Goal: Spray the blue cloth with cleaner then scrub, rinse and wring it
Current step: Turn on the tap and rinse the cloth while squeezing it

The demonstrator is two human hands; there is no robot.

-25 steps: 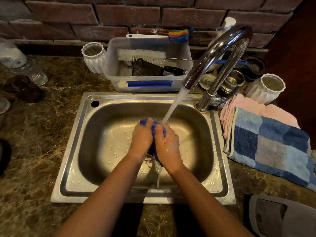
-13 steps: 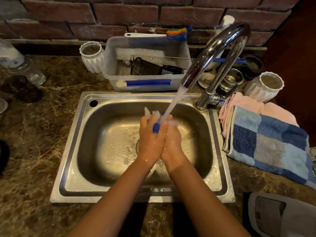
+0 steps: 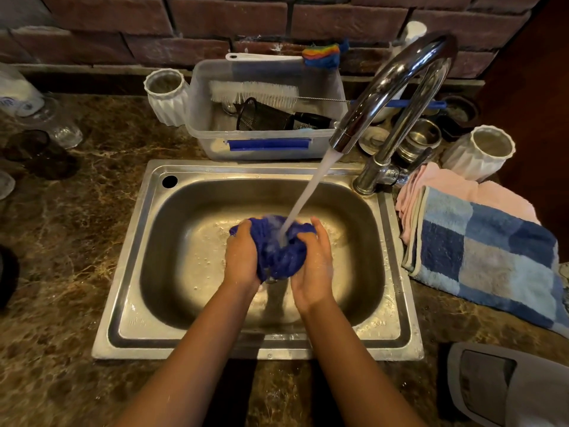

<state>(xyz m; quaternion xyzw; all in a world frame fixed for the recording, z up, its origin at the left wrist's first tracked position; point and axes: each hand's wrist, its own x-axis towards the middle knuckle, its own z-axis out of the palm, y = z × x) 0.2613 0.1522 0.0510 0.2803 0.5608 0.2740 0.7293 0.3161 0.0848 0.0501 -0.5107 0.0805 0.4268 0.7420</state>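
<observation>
Blue cloth (image 3: pixel 278 257) is held bunched between both hands over the sink (image 3: pixel 397 272) basin, approx. centre, above the drain area. Cloth appears dark royal blue, soaked, crumpled into a loose ball w/ deep folds; upper part is spread wider, lower part tapers to a point below the palms. No foam can be made out on it.

L hand (image 3: pixel 241 260): fingers curled over the cloth's left side, grasping it; fingertips are hidden in the fabric. R hand (image 3: pixel 314 266): fingers (image 3: pixel 317 229) wrapped round the cloth's right side, also grasping, thumb laid along the top edge.

Water stream (image 3: pixel 311 192) is seen running from the tap (image 3: pixel 397 84) spout, slanting down-left, and is landing on the cloth just between the two sets of fingers, nearer the R thumb. Droplets are noted on the basin floor left of the L fingers.

Beyond the fingers, on the tabletop (image 3: pixel 61 272): clear plastic tub (image 3: pixel 264 140) w/ bottle brush (image 3: pixel 255 92) laid across it. Right of the R fingers, well apart: checked blue towel (image 3: pixel 483 257) lying over a pink cloth (image 3: pixel 455 186), both beside the sink rim.
</observation>
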